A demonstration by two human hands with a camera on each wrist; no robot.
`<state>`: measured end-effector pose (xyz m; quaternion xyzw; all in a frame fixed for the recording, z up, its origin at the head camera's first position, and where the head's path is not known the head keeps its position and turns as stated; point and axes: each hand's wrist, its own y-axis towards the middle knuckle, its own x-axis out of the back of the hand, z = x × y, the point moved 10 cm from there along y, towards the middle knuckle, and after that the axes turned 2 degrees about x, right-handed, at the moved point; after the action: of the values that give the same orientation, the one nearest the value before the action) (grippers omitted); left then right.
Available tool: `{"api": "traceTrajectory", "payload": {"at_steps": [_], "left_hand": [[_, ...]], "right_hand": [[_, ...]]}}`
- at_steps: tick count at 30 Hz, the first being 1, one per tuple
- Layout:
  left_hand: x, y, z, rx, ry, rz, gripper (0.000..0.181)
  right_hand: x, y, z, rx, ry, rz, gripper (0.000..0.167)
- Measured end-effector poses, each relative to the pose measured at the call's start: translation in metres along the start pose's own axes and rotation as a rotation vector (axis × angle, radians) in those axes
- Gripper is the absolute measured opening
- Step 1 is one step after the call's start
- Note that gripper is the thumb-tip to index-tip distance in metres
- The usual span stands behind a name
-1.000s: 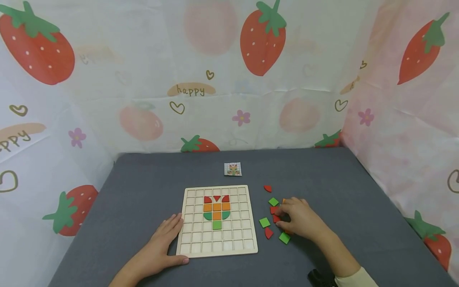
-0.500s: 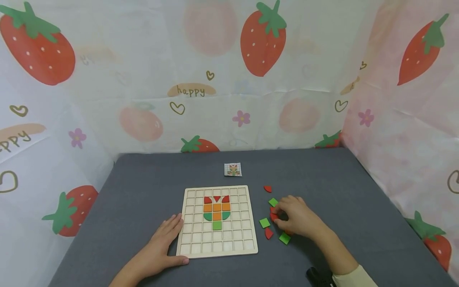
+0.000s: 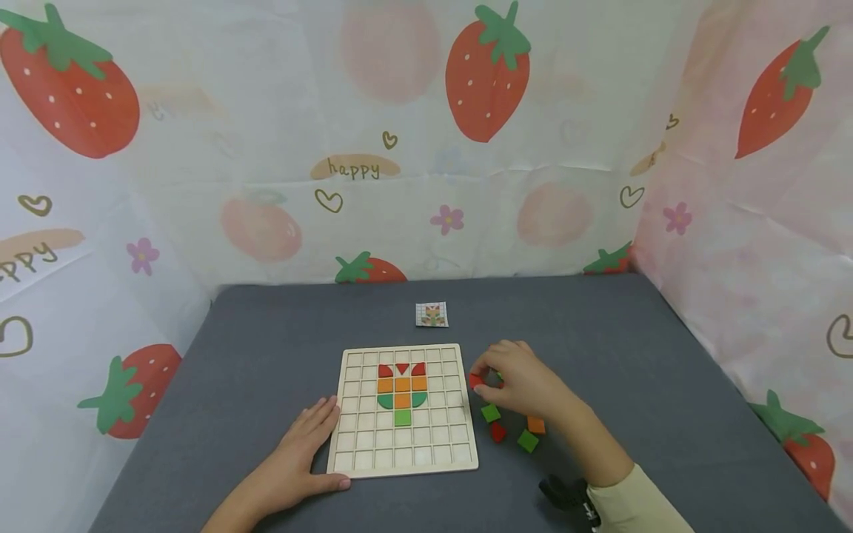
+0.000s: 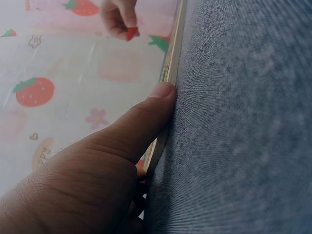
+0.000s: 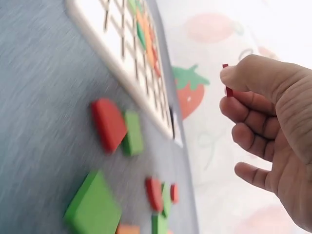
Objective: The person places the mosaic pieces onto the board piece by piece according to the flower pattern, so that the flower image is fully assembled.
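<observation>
Head: right hand [image 3: 516,379] pinched red piece [image 3: 475,380] near board [image 3: 403,440], left hand [image 3: 296,448] spread against it; we judged transfer, next needing alignment.

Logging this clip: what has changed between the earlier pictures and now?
The right hand now pinches a red piece, raised from the table, and has moved left toward the board. The left hand against the board, the pattern and the card stayed put.
</observation>
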<state>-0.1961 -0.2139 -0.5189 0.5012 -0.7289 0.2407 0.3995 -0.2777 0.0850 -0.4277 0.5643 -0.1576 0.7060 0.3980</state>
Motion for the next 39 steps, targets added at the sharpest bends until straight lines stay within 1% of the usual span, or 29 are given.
{"api": "traceTrajectory", "payload": {"at_steps": [2,6,11,14,18,22,28,32,36,39], "left_hand": [[0.000,0.000,-0.001,-0.007,0.000,-0.003,0.115],[0.000,-0.001,-0.001,-0.002,-0.003,0.006,0.115],[0.000,-0.002,-0.002,-0.002,-0.008,0.006,0.115],[0.000,-0.002,-0.002,-0.004,-0.016,0.003,0.114],[-0.001,-0.002,-0.001,-0.011,-0.016,-0.004,0.114],[0.001,-0.002,-0.002,-0.021,-0.005,-0.017,0.113],[0.002,-0.001,-0.003,-0.025,-0.001,-0.023,0.113],[0.001,0.000,-0.002,-0.018,0.004,-0.016,0.114],[0.001,0.001,0.000,-0.012,-0.003,-0.011,0.115],[0.000,0.001,0.001,-0.008,-0.006,-0.005,0.116]], "right_hand": [[0.001,0.007,0.007,0.009,-0.003,-0.003,0.012],[-0.001,0.020,0.021,0.021,0.015,0.004,0.012],[-0.006,0.035,0.040,0.055,0.035,0.009,0.010],[-0.011,0.044,0.049,0.064,0.048,0.020,0.009],[-0.021,0.053,0.061,0.066,0.060,0.053,0.011],[-0.031,0.062,0.073,0.075,0.049,0.065,0.009],[-0.044,0.069,0.086,0.060,0.044,0.079,0.013],[-0.054,0.072,0.094,0.059,0.012,0.083,0.011],[-0.063,0.074,0.097,0.062,-0.019,0.067,0.010],[-0.070,0.073,0.097,0.054,-0.035,0.062,0.012]]}}
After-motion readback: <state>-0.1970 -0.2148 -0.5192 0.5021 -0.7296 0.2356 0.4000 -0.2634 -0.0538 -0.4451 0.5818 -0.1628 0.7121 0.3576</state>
